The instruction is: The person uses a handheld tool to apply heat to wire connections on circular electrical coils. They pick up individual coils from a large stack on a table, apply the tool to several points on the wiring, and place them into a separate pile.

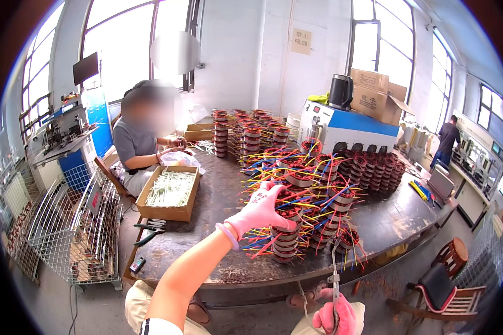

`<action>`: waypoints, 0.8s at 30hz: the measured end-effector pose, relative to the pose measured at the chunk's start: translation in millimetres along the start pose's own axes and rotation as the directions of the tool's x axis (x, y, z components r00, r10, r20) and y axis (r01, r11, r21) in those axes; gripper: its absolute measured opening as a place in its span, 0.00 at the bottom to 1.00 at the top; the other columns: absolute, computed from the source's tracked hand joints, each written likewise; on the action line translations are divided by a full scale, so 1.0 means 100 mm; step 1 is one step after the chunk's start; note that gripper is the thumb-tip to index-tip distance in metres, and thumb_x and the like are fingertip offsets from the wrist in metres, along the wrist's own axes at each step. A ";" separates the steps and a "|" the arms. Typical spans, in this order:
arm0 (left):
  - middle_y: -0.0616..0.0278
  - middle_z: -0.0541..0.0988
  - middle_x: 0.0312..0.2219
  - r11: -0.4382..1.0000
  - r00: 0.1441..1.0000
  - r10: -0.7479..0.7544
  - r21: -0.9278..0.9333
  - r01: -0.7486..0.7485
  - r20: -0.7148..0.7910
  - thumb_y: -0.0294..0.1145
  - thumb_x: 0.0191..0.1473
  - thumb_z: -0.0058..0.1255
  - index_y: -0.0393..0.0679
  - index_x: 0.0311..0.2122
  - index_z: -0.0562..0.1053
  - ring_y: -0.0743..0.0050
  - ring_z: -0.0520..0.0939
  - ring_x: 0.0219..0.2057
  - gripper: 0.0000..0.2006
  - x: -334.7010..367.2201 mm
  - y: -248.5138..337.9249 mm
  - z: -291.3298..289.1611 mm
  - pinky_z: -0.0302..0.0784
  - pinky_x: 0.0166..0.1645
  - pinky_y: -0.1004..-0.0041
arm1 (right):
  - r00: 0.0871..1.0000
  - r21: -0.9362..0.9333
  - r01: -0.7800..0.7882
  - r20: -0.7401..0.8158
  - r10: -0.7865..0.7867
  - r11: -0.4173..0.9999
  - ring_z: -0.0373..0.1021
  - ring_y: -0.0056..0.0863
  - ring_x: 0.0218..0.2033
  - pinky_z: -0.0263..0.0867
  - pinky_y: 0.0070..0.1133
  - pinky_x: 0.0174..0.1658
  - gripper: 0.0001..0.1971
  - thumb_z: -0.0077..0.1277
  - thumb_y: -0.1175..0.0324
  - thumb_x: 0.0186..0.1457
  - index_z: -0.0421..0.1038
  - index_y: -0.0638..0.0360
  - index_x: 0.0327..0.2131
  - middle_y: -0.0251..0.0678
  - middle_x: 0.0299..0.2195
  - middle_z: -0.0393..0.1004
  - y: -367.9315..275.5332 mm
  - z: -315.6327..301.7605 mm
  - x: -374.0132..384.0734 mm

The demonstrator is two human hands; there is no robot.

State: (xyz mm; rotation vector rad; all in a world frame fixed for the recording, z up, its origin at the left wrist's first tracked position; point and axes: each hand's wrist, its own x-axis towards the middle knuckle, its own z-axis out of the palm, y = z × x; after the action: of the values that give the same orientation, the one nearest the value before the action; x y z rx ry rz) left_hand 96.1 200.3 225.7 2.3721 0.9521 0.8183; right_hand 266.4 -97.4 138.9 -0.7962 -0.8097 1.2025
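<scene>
My left hand [258, 210], in a pink glove, is curled around the wound motor stator [288, 214] on top of a near stack, thumb on its near side. Red, blue and yellow wire leads stick out around it and partly hide the fingertips. Low at the front, my right hand [340, 317], also pink-gloved, is closed around a metal air blow gun [334, 278] with a thin bent tube. The tube's tip reaches up beside a low stator [347, 239] at the table's near edge. More stator stacks [374, 170] stand behind.
A cardboard box of white sleeves [170, 190] and pliers [149, 237] lie left on the dark table [229, 257]. A co-worker [137, 137] sits far left. At the back stands a blue-white machine [346, 125] with a kettle [341, 91]. A wooden stool [451, 254] is at right.
</scene>
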 end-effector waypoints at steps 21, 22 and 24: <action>0.45 0.71 0.50 0.927 0.950 -0.279 0.219 0.305 -0.140 0.50 0.30 0.73 0.36 0.61 0.61 0.49 0.73 0.52 0.53 -2.23 -0.89 -0.53 0.70 0.57 0.62 | 0.769 -0.126 -0.573 0.257 0.585 0.810 0.64 0.20 0.24 0.63 0.19 0.33 0.22 0.39 0.57 0.69 0.62 0.65 0.56 0.26 0.19 0.62 0.47 0.32 0.05; 0.44 0.71 0.50 0.921 0.942 -0.308 0.209 0.330 -0.132 0.50 0.30 0.73 0.35 0.61 0.61 0.48 0.73 0.52 0.53 -2.35 -1.13 -0.43 0.69 0.57 0.62 | 0.728 -0.183 -0.618 0.233 0.644 0.765 0.65 0.20 0.25 0.64 0.19 0.34 0.21 0.40 0.58 0.69 0.61 0.65 0.56 0.27 0.20 0.64 0.54 0.41 0.11; 0.44 0.71 0.50 0.922 0.940 -0.322 0.185 0.339 -0.116 0.51 0.30 0.72 0.35 0.61 0.63 0.47 0.73 0.53 0.53 -2.48 -1.41 -0.29 0.69 0.58 0.61 | 0.676 -0.178 -0.675 0.242 0.697 0.716 0.68 0.20 0.26 0.68 0.19 0.39 0.21 0.39 0.60 0.69 0.60 0.65 0.57 0.28 0.22 0.66 0.74 0.51 0.16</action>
State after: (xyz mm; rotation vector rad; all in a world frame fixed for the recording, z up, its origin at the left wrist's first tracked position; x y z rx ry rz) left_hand -133.8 117.9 74.7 2.2597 1.4867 0.7194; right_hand 190.1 -63.7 101.9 -1.0484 -0.8181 2.0232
